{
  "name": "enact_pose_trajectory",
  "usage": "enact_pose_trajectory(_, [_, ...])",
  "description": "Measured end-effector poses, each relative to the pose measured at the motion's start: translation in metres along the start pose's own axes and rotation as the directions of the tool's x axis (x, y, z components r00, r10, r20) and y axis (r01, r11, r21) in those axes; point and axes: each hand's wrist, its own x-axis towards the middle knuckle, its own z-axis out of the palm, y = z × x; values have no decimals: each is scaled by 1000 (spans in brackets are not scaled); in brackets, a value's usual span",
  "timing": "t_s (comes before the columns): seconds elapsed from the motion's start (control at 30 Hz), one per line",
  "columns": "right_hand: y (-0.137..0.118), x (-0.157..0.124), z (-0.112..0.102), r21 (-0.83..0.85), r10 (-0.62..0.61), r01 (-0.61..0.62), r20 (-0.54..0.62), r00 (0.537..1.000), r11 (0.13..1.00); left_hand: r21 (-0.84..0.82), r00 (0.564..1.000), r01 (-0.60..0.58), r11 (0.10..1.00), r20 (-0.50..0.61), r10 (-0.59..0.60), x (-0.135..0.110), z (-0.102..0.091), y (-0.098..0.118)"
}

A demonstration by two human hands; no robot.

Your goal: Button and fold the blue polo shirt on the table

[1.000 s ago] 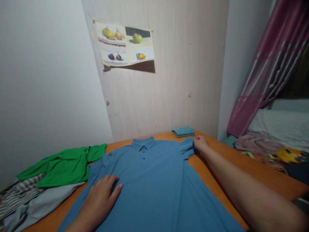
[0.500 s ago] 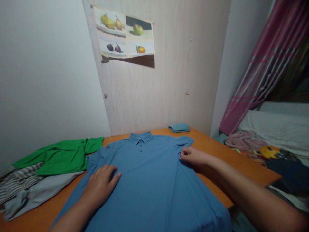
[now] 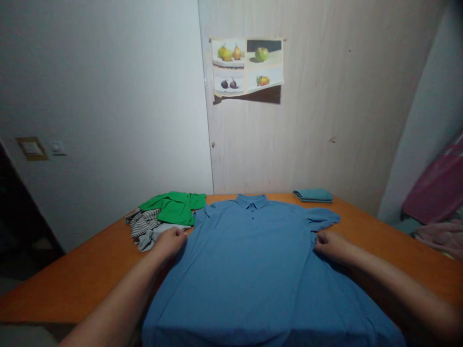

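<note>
A blue polo shirt (image 3: pixel 253 260) lies flat and face up on the orange table (image 3: pixel 83 279), collar toward the wall. My left hand (image 3: pixel 170 241) is closed at the shirt's left side, just below the sleeve, pinching the fabric edge. On the opposite side my right hand (image 3: pixel 331 245) is closed on the cloth below the right sleeve. Both forearms reach in from the bottom corners.
A green garment (image 3: pixel 175 206) lies on top of striped and grey clothes (image 3: pixel 144 227) at the back left of the table. A small folded teal cloth (image 3: pixel 313 195) sits at the back right by the wooden panel. A fruit poster (image 3: pixel 247 66) hangs above.
The view swung left and pulled back. My left hand left the shirt's chest, where it lay flat, and closed at the left edge. My right hand moved from the sleeve tip down to the side.
</note>
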Motion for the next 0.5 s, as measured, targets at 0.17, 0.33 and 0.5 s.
enact_pose_trajectory(0.17, [3, 2, 2, 4, -41, 41, -57, 998, 999, 142, 999, -38, 989, 42, 32, -15, 11, 0])
enact_pose_trajectory(0.33, [22, -1, -3, 54, 78, -70, -165, 983, 996, 405, 991, -103, 908, -36, 129, -26, 16, 4])
enact_pose_trajectory(0.5, [43, -12, -9, 154, 240, -209, -219, 946, 966, 582, 975, -133, 802, -71, 212, -35, 19, 5])
